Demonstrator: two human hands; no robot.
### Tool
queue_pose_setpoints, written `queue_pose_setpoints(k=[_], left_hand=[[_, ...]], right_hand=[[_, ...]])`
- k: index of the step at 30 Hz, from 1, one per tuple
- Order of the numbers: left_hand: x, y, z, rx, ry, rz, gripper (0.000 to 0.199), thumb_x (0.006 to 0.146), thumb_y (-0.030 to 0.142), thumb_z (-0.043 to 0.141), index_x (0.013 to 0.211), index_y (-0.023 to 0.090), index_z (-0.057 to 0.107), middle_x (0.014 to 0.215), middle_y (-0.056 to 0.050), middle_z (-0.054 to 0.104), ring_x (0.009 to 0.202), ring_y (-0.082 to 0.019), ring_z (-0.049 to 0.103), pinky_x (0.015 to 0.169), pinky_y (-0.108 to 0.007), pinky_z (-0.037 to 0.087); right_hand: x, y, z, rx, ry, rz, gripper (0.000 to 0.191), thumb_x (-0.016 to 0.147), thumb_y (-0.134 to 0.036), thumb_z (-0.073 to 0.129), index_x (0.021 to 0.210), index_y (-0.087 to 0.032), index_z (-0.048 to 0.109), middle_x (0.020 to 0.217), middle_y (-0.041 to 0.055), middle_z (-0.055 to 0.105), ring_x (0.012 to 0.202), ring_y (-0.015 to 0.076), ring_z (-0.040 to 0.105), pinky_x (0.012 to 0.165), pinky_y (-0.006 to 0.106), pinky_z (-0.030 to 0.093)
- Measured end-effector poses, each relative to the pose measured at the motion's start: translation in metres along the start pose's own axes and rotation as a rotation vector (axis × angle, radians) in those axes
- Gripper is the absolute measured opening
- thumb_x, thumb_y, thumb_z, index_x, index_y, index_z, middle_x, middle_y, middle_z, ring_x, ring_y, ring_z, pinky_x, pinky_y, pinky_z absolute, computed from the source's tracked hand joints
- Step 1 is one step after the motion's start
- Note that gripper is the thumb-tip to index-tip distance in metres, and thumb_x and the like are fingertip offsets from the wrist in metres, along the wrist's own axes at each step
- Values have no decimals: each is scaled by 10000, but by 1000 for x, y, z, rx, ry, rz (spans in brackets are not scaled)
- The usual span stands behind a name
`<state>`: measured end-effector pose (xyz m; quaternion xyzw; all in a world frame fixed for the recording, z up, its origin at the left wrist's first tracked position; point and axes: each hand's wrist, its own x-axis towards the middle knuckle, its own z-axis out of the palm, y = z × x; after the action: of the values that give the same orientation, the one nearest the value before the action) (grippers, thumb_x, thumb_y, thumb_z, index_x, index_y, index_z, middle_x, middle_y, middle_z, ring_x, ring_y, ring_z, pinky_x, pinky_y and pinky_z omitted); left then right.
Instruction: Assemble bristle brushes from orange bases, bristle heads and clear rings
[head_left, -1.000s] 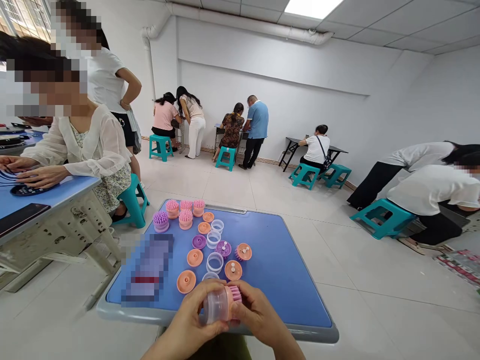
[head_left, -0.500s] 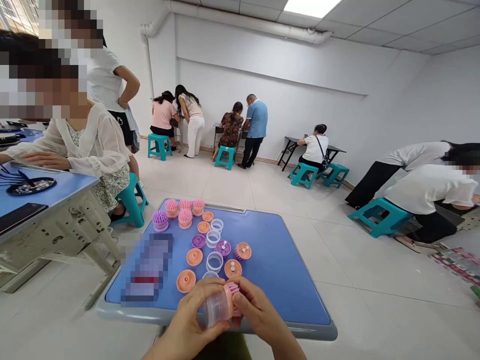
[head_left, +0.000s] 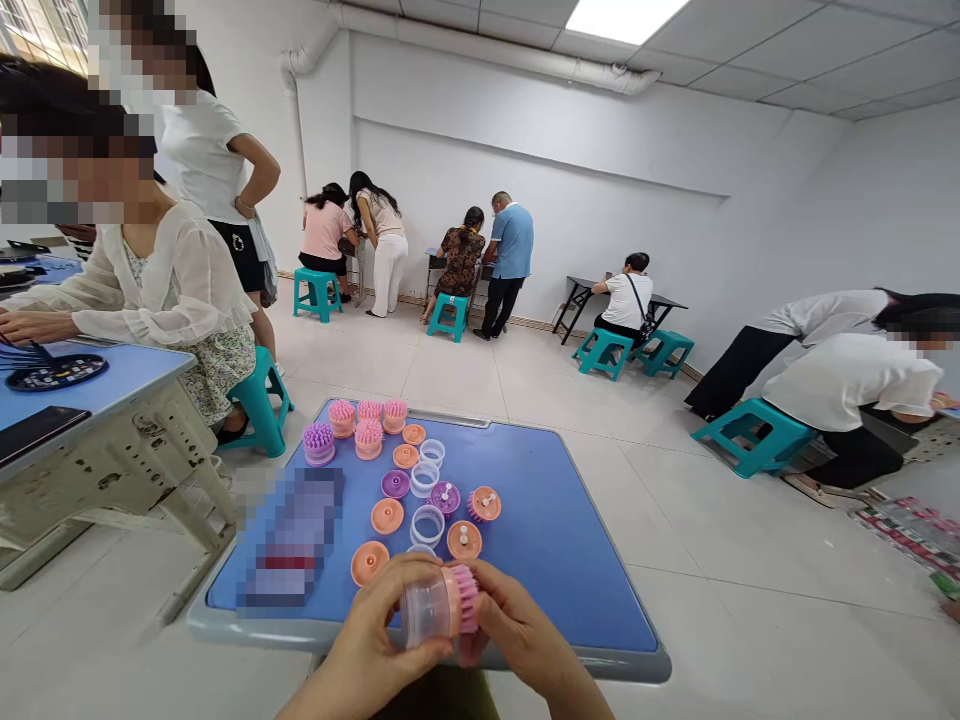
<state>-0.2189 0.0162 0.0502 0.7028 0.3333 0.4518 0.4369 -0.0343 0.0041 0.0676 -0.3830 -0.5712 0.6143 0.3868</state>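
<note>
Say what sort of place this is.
Likely a small assembly workshop: pink bristled brush parts laid out on a blue table, and other people working at tables, seated on teal plastic stools.

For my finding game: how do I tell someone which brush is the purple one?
Look for the big blue table with small round parts on it. In its far corner stands a group of bristly brushes: four pink brushes and one purple. The purple bristly brush sits at the left end, the only one with purple bristles.

Brush parts (head_left: 368,438) lie, seemingly in rows, on the table (head_left: 555,560).
</note>
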Motion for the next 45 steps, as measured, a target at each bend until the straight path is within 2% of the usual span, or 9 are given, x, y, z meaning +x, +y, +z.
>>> queue_pose_setpoints(k=[4, 9, 15, 20, 26, 29, 32, 38, 45], left_hand=[[1, -1, -1, -31, 14, -42, 407, 646, 131, 702, 1023, 240, 594, 1113, -74, 590, 1066, -253, 544, 905, -352, 468], [2, 2, 1, 19, -64, 10, 421, 652, 123, 702, 1039, 247, 590, 1077, -65, 617, 1059, -244, 548, 927, -348, 449], [3, -1, 1, -25, -21, -62, 404, 663, 136, 681, 1042, 231, 578, 1125, -83, 593, 1079, -255, 540, 907, -353, 462], [3, 2, 1, 10, -73, -49, 427, 626, 137, 720, 1023, 236, 597, 1075, -67, 621, 1059, -252, 549, 931, -357, 441], [5, -1, 0, -18, -40, -111, 406, 641, 168, 699, 1032, 217, 599, 1114, -91, 609, 1060, -266, 553, 908, -366, 462], [5, -1, 2, -14, -55, -107, 418, 617, 175, 719, 1019, 215, 609, 1093, -95, 620, 1059, -272, 552, 910, -371, 462], [6, 0, 3, -14, -51, -96, 416, 608, 155, 715, 1007, 221, 618, 1067, -84, 630, 1050, -267, 559, 915, -365, 456], [8, 0, 5, -47, 24, -128, 408, 607, 142, 690, 1000, 219, 613, 1074, -86, 619, 1050, -271, 569, 865, -352, 495], [7, 7, 9, 157, -29, 3, 347, 595, 122, 708, 914, 243, 645, 988, -56, 642, 1000, -250, 585, 868, -335, 493]], right_hand=[[-1, -2, -1, -13, 29, -76, 640, 633, -489, 770, 1158, -219, 524, 966, 43, 606, 850, 182, 582, 759, 293, 465], [2, -1, 1, -32, 54, 35, 571, 792, -690, 421, 757, -149, 600, 580, 0, 548, 436, 113, 494, 425, 226, 396], [-1, -3, -5, -50, 50, -96, 624, 662, -518, 735, 1170, -213, 539, 1015, 70, 603, 893, 207, 573, 800, 326, 461], [3, 7, -2, 3, 89, 29, 536, 787, -653, 484, 753, -134, 608, 570, 1, 554, 454, 117, 521, 449, 233, 429], [1, 3, -4, 85, 74, -49, 628, 604, -499, 784, 1109, -211, 547, 953, 44, 614, 828, 181, 596, 743, 298, 479], [2, 4, -2, 14, 112, 3, 427, 701, -552, 678, 850, -159, 607, 731, 16, 611, 642, 153, 589, 591, 259, 476], [4, 9, -1, 33, 91, 90, 598, 784, -701, 413, 756, -133, 596, 551, 5, 563, 420, 120, 525, 426, 236, 422], [0, 6, -4, 101, 73, -65, 615, 595, -444, 809, 1105, -211, 558, 963, 43, 631, 866, 179, 597, 779, 299, 468], [4, 14, 1, 56, 151, 130, 541, 748, -687, 491, 648, -156, 502, 475, -32, 507, 344, 93, 483, 332, 186, 365]])
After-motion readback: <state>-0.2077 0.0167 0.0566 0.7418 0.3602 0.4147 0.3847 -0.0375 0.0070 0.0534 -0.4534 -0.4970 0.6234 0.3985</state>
